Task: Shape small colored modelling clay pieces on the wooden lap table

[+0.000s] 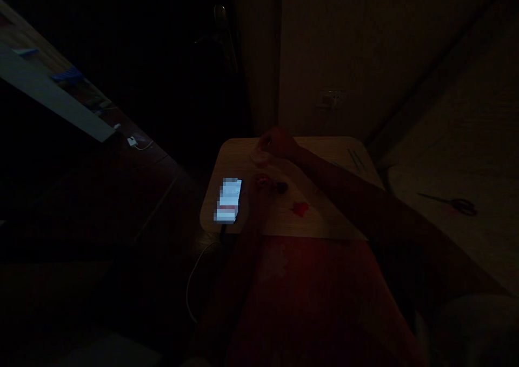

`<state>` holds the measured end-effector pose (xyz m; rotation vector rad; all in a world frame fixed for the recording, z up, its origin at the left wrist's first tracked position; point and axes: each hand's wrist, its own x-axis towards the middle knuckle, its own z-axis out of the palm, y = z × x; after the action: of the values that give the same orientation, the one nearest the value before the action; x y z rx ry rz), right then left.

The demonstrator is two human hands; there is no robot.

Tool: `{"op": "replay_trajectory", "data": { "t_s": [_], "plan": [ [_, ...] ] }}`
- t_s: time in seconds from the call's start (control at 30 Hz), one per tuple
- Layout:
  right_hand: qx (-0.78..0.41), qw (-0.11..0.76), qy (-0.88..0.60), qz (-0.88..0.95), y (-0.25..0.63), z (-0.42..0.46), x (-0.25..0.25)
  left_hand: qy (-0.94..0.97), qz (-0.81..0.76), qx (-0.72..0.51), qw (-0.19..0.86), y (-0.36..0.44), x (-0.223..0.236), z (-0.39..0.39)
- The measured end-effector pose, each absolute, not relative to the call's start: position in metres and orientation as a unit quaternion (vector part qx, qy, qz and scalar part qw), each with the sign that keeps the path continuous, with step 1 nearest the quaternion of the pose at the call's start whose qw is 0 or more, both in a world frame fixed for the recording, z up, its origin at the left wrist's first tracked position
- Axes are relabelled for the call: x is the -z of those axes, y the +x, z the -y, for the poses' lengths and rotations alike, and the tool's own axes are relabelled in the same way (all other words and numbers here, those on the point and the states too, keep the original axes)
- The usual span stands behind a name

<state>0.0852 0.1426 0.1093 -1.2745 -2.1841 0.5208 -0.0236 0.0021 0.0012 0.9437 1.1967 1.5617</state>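
The light is very dim, so fine detail is lost. My right hand (279, 143) reaches over the far part of the small wooden table (324, 229), its fingers curled together. Just below its fingers is a pale, roundish thing (259, 157); whether they touch cannot be made out. Nearer to me, my left hand (262, 187) is closed, its fingers bent in, and what they hold is hidden in shadow. A small dark object (281, 187) is right beside it. A red, star-like piece (300, 209) lies on the tabletop to the right.
A lit phone (228, 200) lies at the table's left side, with a cable (187, 291) hanging below. Thin sticks (357, 160) lie at the far right. Scissors (458, 204) rest on a pale surface further right. A wall socket (332, 99) is behind the table.
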Motion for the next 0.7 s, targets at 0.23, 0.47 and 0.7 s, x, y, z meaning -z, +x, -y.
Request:
{"op": "replay_trajectory", "data": {
  "t_s": [0.23, 0.47, 0.7],
  "plan": [
    [-0.249, 0.300, -0.478, 0.787, 0.095, -0.142, -0.093, 0.402, -0.580, -0.627, 0.331, -0.031, -0.020, -0.018],
    [-0.280, 0.344, -0.468, 0.764, 0.111, -0.137, -0.077, 0.445, -0.646, -0.542, 0.301, -0.038, -0.042, -0.063],
    [-0.295, 0.361, -0.466, 0.752, 0.114, -0.121, -0.081, 0.460, -0.647, -0.547, 0.266, -0.040, -0.036, -0.062]
  ]
}}
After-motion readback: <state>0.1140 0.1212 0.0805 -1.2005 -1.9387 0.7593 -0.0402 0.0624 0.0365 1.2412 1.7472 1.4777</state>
